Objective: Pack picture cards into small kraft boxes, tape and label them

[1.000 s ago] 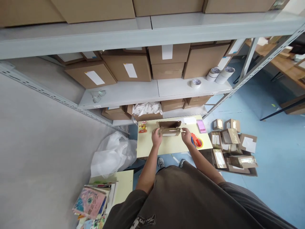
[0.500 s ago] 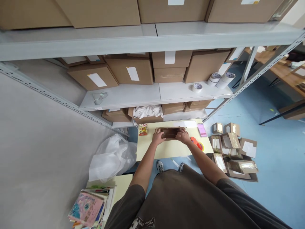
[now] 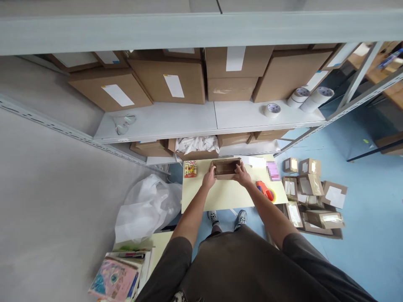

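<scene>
A small open cardboard box (image 3: 226, 167) stands on a pale yellow table (image 3: 220, 195) in front of me. My left hand (image 3: 209, 177) grips the box's left end, fingers curled on the wall. My right hand (image 3: 242, 175) grips the right end the same way. The box's inside looks dark and bare. A small colourful card pack (image 3: 190, 168) lies on the table left of the box. An orange tape dispenser (image 3: 264, 191) rests on the table right of my right hand, beside a pink pad (image 3: 273, 170).
Grey metal shelving (image 3: 201, 119) behind the table carries large labelled cartons, tape rolls (image 3: 272, 110) and a box of white wrapping (image 3: 195, 144). Several taped small parcels (image 3: 310, 193) lie on the blue floor at right. A white plastic bag (image 3: 145, 207) sits at left; books (image 3: 116, 279) are stacked bottom left.
The box's flaps, held up a second ago, are now folded down and the box stands open-topped. Both hands moved from the flaps to the box's ends. The camera tilted closer to the shelves.
</scene>
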A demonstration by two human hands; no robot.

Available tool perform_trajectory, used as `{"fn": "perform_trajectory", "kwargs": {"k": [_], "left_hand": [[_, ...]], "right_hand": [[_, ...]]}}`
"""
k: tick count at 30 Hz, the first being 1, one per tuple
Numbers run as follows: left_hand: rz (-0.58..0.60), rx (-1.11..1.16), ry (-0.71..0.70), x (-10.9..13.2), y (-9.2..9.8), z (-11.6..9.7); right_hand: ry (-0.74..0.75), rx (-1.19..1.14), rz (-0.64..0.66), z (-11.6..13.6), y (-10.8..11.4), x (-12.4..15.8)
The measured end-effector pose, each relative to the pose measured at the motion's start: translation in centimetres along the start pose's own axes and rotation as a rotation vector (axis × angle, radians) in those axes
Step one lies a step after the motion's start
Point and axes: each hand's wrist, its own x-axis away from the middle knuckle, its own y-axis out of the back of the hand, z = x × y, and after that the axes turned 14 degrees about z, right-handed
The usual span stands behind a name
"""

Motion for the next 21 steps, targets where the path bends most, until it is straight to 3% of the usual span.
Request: {"fn": "perform_trajectory", "kwargs": {"k": [4, 8, 13, 17, 21], "left_hand": [[-0.073, 0.054, -0.062, -3.1, 0.0, 0.2], [-0.081, 0.1, -0.131, -3.9, -0.2, -0.1], [-0.183, 0.12, -0.183, -1.6, 0.2, -1.5], [-0.339, 0.167, -0.069, 1.2, 0.4, -2.1], [-0.513, 0.211, 0.062, 5.1, 0.1, -1.1]], "right_hand": [[-0.015, -0.022, -0.069, -1.2, 0.3, -3.2], [0.009, -0.063, -0.11, -2.2, 0.2, -3.9], [0.092, -0.1, -0.212, -2.2, 0.9, -2.3], [0.32, -0.161, -0.345, -1.8, 1.9, -0.5], [0.465, -0.213, -0.365, -1.3, 2.5, 0.6]]}}
